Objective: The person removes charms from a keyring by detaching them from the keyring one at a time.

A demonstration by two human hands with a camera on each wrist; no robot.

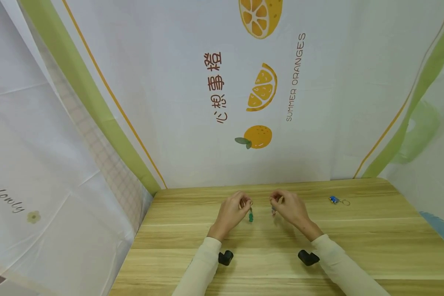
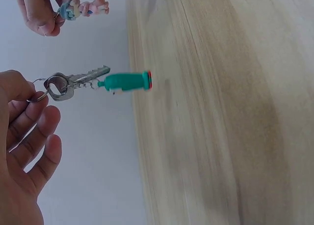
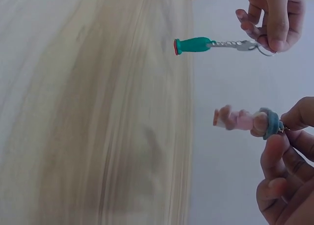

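Observation:
My left hand [image 1: 232, 211] pinches a metal key ring [image 2: 43, 91] between thumb and finger. From that ring hang a silver key [image 2: 81, 80] and a green bottle-shaped charm [image 2: 125, 81] with a red end, above the table. Beside it, my right hand [image 1: 290, 209] pinches the top of a small figurine charm [image 3: 245, 121], which has a blue-green hat and a pink body. The figurine hangs below the fingertips, its ring largely hidden by them. A short gap separates the two dangling charms.
Farther right on the wooden table [image 1: 373, 230] lies a blue charm [image 1: 334, 199] with a metal ring [image 1: 345, 202]. A white curtain [image 1: 177, 123] printed with oranges hangs along the table's back edge. Black wrist mounts [image 1: 225, 257] jut inward from both sleeves.

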